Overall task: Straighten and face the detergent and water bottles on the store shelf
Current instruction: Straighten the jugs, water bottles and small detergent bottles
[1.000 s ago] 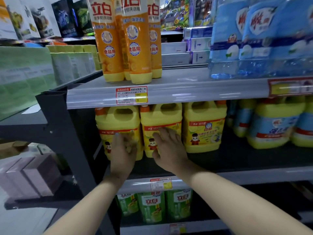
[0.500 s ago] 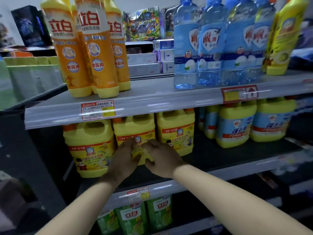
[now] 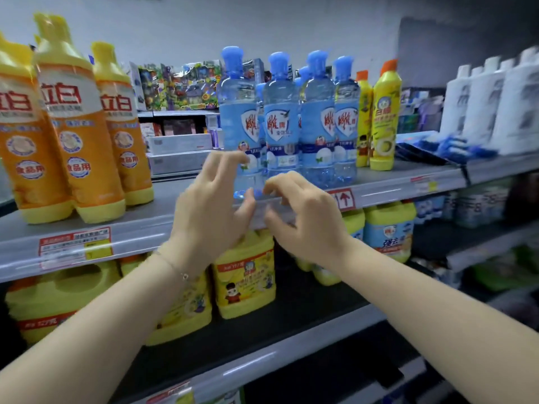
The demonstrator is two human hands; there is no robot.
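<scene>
Several clear blue bottles with blue caps stand in a cluster on the upper shelf. My left hand and my right hand hover in front of the shelf edge just below them, fingers curled and apart, holding nothing. Left-hand fingertips reach the base of the leftmost blue bottle; whether they touch it is unclear. Three tall orange detergent bottles stand at the upper left. Yellow detergent jugs sit on the lower shelf, partly hidden behind my arms.
Two slim yellow bottles stand right of the blue ones, and white bottles further right. Blue-labelled yellow jugs fill the lower shelf's right side. Price tags hang on the shelf rail. Boxed goods line the aisle behind.
Both hands left the yellow jugs on the lower shelf and rose to the upper shelf edge by the blue bottles. The view lifted and swung right.
</scene>
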